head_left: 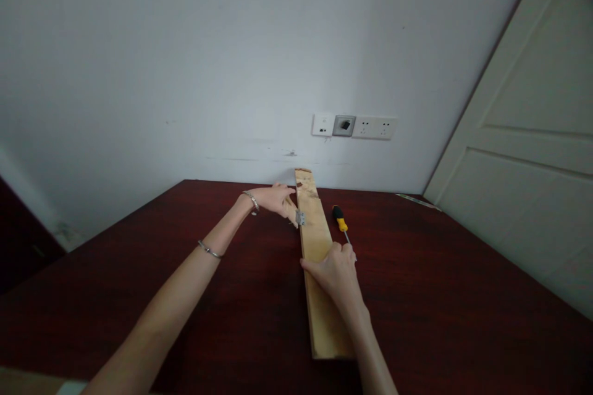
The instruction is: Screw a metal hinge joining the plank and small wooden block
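A long pale wooden board (319,231) lies on the dark red table, its far end near the wall. On its left edge sits a small metal hinge (300,218), which joins a smaller piece of wood (291,212) to it. My left hand (277,199) is closed on that small piece, left of the board. Wrapped across the board's nearer half is my right hand (334,268), thumb on the left edge and fingers over the right edge. A screwdriver (340,219) with a black and yellow handle lies right of the board, its tip partly by my right hand.
The dark red table (222,315) meets a white wall (241,74) at the back. Wall sockets (374,128) sit above the table. A thin flat strip (418,201) lies at the back right, close to a white panelled door (523,154).
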`<state>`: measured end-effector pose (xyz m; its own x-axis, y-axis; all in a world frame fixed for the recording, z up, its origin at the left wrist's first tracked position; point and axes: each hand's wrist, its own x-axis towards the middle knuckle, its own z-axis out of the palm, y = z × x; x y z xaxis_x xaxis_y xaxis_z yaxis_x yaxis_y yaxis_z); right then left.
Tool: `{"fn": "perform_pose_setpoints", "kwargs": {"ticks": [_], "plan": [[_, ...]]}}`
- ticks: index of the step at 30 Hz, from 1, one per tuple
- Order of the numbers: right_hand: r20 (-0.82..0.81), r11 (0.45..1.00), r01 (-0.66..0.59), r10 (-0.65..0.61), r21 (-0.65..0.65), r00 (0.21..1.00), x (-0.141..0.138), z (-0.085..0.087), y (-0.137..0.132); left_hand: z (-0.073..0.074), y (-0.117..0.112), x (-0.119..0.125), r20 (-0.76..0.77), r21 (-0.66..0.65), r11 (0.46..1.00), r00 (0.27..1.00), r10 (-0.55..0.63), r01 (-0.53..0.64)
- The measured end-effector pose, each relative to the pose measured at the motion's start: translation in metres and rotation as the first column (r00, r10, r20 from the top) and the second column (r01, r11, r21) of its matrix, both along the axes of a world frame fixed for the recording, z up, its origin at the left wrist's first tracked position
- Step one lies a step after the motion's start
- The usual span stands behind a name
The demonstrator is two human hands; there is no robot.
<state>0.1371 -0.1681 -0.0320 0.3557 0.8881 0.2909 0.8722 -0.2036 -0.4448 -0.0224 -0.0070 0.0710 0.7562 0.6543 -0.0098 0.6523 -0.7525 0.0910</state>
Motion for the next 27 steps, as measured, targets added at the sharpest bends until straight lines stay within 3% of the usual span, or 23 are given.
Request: {"fn": "perform_pose_setpoints", "kwargs": {"ticks": [5, 10, 16, 19, 22, 27], "plan": [[-0.026, 1.0, 0.01, -0.01, -0.005, 1.0, 0.005, 0.002, -0.001, -0.013, -0.002, -0.004, -0.149, -0.041, 0.993, 0.983, 0.103, -0.11], [-0.036, 1.0, 0.015, -0.015, 0.01, 0.999, 0.008, 0.004, -0.002, -0.031, -0.004, 0.007, -0.243, -0.062, 0.995, 0.968, 0.066, -0.083], [-0.048, 1.0, 0.006, -0.006, 0.007, 0.999, 0.01, 0.003, -0.002, -0.039, -0.003, 0.011, -0.233, -0.136, 0.987, 0.971, 0.049, -0.083], [-0.075, 1.0, 0.003, -0.002, 0.021, 0.997, 0.011, 0.006, -0.004, -0.035, -0.003, 0.011, -0.203, -0.155, 0.985, 0.978, 0.043, -0.076], [-0.112, 1.0, 0.005, -0.001, 0.031, 0.994, 0.017, 0.014, -0.007, -0.022, -0.001, 0.011, -0.127, -0.169, 0.983, 0.991, 0.047, -0.068], [-0.163, 0.999, -0.033, 0.037, 0.027, 0.986, 0.059, 0.035, -0.021, 0.005, 0.014, 0.013, 0.067, -0.166, 0.986, 0.997, 0.03, -0.018]]}}
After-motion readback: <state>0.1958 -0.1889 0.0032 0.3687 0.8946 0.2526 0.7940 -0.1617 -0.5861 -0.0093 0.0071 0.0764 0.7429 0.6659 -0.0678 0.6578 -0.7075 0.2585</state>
